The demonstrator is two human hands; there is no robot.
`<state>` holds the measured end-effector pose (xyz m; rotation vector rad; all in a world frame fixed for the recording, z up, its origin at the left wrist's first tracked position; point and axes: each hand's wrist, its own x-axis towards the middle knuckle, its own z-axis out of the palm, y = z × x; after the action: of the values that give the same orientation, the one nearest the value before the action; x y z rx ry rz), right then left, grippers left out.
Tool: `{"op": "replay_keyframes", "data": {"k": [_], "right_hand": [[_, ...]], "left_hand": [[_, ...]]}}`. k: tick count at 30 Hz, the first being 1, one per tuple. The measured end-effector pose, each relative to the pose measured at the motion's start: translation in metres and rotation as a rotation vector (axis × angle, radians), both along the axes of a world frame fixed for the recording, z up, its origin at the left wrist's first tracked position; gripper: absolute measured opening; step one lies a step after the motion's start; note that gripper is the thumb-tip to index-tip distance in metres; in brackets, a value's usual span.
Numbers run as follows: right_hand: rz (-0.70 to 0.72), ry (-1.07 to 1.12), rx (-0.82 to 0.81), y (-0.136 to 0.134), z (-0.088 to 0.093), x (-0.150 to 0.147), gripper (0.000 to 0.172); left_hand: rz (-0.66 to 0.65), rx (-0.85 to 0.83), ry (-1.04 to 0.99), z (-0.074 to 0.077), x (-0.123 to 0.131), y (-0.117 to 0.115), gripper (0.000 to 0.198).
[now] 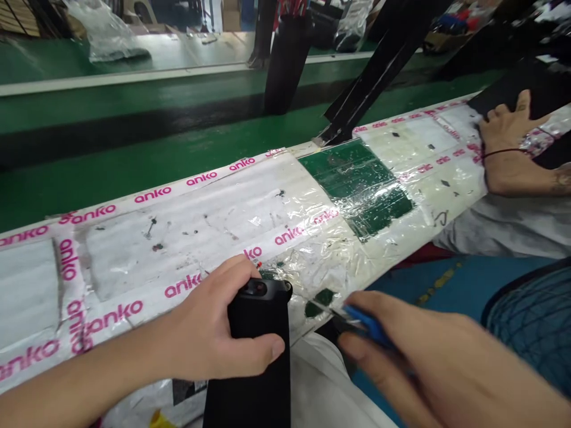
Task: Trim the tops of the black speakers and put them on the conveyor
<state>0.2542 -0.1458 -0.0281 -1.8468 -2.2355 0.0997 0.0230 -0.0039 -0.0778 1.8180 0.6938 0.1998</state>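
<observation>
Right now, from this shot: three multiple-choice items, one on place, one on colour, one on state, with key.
1. Where is the other person's hand relative to the white bench? A) On the floor B) On its far right end C) Under it
2. What colour are the handles of the scissors? A) Red B) Yellow C) Blue
3. What is the left hand doing with the black case? A) Gripping it B) Hovering apart from it C) Pointing at it

1 B: the hand lies on the bench's right end.
2 C: blue shows in the right hand.
3 A: the fingers wrap around the case.
</observation>
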Motion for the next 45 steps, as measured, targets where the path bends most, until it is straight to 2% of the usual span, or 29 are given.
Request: {"op": "replay_keyframes", "data": {"k": [2, 4, 7, 11, 16, 22, 30, 37, 45], "right_hand": [[-0.017, 0.143, -0.013, 0.000, -0.018, -0.021, 0.033], [-0.051, 0.224, -0.058, 0.002, -0.032, -0.034, 0.029], [-0.034, 0.107, 0.020, 0.006, -0.040, -0.035, 0.023], [0.082, -0.118, 0.063, 0.013, -0.035, -0.021, 0.027], [0.168, -0.209, 0.007, 0.021, -0.028, -0.014, 0.027], [0.203, -0.217, -0.079, 0.027, -0.023, -0.010, 0.015], [0.204, -0.198, -0.101, 0.028, -0.022, -0.011, 0.013], [0.217, -0.186, -0.111, 0.033, -0.023, -0.012, 0.021], [0.219, -0.257, -0.195, 0.036, -0.012, -0.009, 0.031]], "left_hand": [[0.045, 0.016, -0.009, 0.001, 0.002, -0.006, 0.034], [0.081, 0.025, -0.020, 0.001, 0.003, -0.010, 0.034], [0.105, 0.014, -0.030, -0.001, 0.003, -0.012, 0.033], [0.088, 0.003, -0.046, -0.002, 0.001, -0.009, 0.032], [0.066, -0.048, -0.057, 0.000, 0.001, -0.006, 0.032], [0.049, -0.091, -0.032, 0.002, 0.003, -0.002, 0.032], [0.042, -0.074, -0.086, -0.004, 0.001, -0.002, 0.033], [0.031, -0.072, -0.076, -0.003, 0.002, 0.000, 0.033], [-0.043, -0.140, 0.002, 0.013, 0.009, 0.002, 0.031]]}}
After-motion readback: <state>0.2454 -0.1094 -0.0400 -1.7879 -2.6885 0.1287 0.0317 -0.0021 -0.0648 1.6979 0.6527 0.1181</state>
